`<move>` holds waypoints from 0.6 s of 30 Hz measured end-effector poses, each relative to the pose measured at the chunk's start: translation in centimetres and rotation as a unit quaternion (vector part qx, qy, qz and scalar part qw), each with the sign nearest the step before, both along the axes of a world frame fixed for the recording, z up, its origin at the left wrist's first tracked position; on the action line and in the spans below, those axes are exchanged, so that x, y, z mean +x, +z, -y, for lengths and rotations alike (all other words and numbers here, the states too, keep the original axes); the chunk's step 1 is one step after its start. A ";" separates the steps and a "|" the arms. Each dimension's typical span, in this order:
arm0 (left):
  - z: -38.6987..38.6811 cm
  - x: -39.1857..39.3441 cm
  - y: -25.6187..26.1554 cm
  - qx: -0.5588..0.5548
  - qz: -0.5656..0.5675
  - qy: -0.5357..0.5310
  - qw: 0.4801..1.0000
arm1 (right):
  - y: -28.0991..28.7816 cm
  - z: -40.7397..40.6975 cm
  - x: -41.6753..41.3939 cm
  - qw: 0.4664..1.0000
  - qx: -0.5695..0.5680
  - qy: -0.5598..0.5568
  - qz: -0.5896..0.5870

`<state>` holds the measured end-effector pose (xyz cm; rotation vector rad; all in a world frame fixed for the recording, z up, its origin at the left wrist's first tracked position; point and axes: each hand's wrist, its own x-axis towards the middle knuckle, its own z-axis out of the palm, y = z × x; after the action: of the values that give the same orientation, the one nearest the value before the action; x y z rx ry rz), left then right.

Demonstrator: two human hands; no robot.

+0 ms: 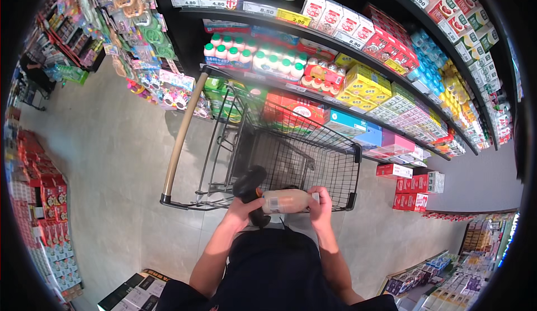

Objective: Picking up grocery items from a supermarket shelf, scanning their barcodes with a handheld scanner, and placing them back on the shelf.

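Note:
Just in front of my body, a pale cream-coloured drink bottle (pixel 287 201) lies sideways, a printed code on its side. My right hand (pixel 321 204) grips one end of it, where a small white patch shows by the fingertips. At the other end, the thumb and fingers of my left hand (pixel 242 212) meet the bottle. A black handheld device (pixel 250 180), seemingly a barcode scanner, is also in my left hand. Both hands are over the near side of a black wire shopping cart (pixel 335 155). The cart's tan push bar (pixel 184 130) is to the left.
Beyond the cart run black store shelves (pixel 247 7) with packs of green-capped bottles (pixel 277 61) and drink cartons (pixel 367 84). Red boxes (pixel 411 195) are stacked on the floor at right. More stacked cartons (pixel 52 210) line the left. Low displays (pixel 423 273) stand behind right.

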<state>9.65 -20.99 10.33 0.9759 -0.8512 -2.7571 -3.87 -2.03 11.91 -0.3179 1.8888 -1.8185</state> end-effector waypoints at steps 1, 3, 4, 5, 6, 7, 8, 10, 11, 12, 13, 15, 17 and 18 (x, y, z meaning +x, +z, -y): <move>0.0 0.1 0.1 0.006 0.003 0.007 1.000 | 0.0 0.2 0.2 1.000 0.000 0.000 0.000; 0.1 0.0 0.8 0.014 -0.002 0.022 1.000 | 0.2 1.0 0.5 0.997 -0.001 -0.050 0.064; 0.0 0.0 1.2 0.022 -0.007 0.037 0.999 | 0.4 1.6 0.6 0.996 -0.001 -0.052 0.067; -0.4 0.1 1.3 0.021 -0.004 0.036 0.999 | 0.6 2.2 0.8 0.988 -0.065 -0.065 0.123; -0.6 -0.2 1.5 0.009 0.003 0.049 0.999 | 0.9 2.7 0.8 0.973 -0.130 -0.078 0.176; -0.9 -0.5 1.8 -0.004 0.009 0.062 0.998 | 0.4 2.8 1.1 0.972 -0.130 -0.079 0.176; -1.2 -0.6 2.2 0.002 0.010 0.074 0.997 | -0.6 2.7 1.4 0.975 -0.125 -0.069 0.171; -1.9 -1.1 3.0 0.003 -0.004 0.071 0.997 | -0.6 3.9 2.4 0.969 -0.156 -0.076 0.177; -2.2 -1.2 3.2 0.005 -0.018 0.067 0.998 | 0.3 4.6 2.7 0.969 -0.155 -0.077 0.179; -2.5 -1.2 3.0 0.006 -0.016 0.066 0.998 | 1.5 5.4 2.9 0.952 -0.191 -0.089 0.222; -2.7 -1.1 2.7 -0.039 -0.023 0.048 0.998 | 2.1 5.8 3.1 0.932 -0.226 -0.101 0.265; -2.8 -0.9 2.8 -0.083 -0.029 0.025 0.996 | 0.6 4.8 2.4 0.923 -0.240 -0.060 0.296; -2.4 -0.9 3.6 -0.130 -0.005 -0.033 0.991 | -0.7 4.0 2.4 0.911 -0.254 -0.022 0.323; -2.2 -0.7 3.2 -0.130 -0.004 -0.037 0.991 | -0.8 4.2 2.5 0.922 -0.250 -0.046 0.293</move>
<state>8.98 -18.77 13.55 0.8997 -1.2312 -2.6160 -1.37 -6.23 11.11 0.1488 1.0387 -2.1378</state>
